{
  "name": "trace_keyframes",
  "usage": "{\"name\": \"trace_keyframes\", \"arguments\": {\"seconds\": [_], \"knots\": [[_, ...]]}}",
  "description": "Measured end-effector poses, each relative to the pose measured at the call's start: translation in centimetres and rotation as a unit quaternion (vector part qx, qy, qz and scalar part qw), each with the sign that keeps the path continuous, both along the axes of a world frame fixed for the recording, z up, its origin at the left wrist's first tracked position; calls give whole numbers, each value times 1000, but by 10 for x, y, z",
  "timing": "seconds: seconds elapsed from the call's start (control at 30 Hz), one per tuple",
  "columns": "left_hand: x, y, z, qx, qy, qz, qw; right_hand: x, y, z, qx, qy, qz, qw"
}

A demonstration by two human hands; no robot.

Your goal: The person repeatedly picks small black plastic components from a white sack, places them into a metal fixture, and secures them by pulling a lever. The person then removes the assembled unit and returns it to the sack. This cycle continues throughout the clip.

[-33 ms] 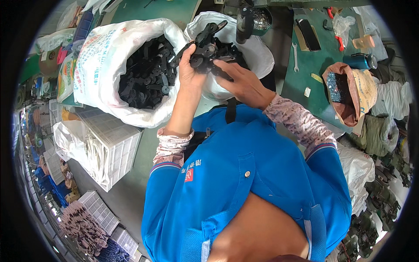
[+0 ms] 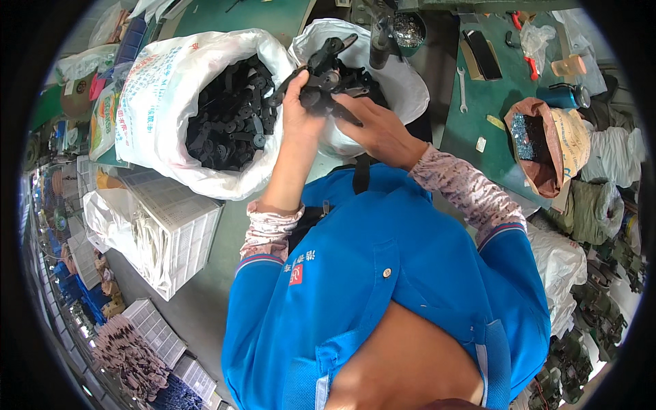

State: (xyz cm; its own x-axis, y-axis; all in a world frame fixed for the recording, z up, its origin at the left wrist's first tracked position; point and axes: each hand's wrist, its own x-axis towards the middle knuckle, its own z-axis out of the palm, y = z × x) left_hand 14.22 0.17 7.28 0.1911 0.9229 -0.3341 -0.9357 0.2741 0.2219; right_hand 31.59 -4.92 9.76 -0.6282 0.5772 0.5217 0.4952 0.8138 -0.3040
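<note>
- Head view: left hand [image 2: 298,106] and right hand [image 2: 378,130] raised above the white sack [image 2: 164,89] of black parts [image 2: 229,113].
- Black plastic assembly [image 2: 328,72] gripped between both hands, just right of the sack mouth.
- Left fingers curled around it; right fingers apparently pressed on its underside, partly hidden.
- Wrench [image 2: 462,89] on green bench, far right of the sack.

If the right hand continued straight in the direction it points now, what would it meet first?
The right hand points up-left, so it would first meet the black plastic parts both hands hold, then likely the left hand; depth is unclear.
</note>
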Motion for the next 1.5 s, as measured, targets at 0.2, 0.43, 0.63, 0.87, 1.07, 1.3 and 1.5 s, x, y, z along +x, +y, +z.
{"name": "trace_keyframes", "arguments": {"seconds": [0.2, 0.43, 0.63, 0.87, 1.07, 1.3, 1.5], "knots": [[1, 1, 3, 10, 1, 27, 1000, -11, 11, -13, 47, 33, -20, 998], [10, 0, 8, 25, 23, 49, 998, -3, 12, -7, 36, 19, -32, 999], [11, 0, 14, -21, -47, 60, 997, 7, 9, -9, -7, 85, -54, 995], [0, 3, 11, 32, 35, 32, 998, 21, 12, 2, -304, 355, -165, 869], [0, -2, 26, 82, 116, -5, 990, 49, 47, 34, -427, 426, -174, 779], [-3, -3, 25, 99, 141, -42, 984, 66, 79, 42, -349, 418, -110, 831], [-3, -3, 26, 107, 147, -46, 982, 67, 89, 39, -356, 454, -71, 814]]}}
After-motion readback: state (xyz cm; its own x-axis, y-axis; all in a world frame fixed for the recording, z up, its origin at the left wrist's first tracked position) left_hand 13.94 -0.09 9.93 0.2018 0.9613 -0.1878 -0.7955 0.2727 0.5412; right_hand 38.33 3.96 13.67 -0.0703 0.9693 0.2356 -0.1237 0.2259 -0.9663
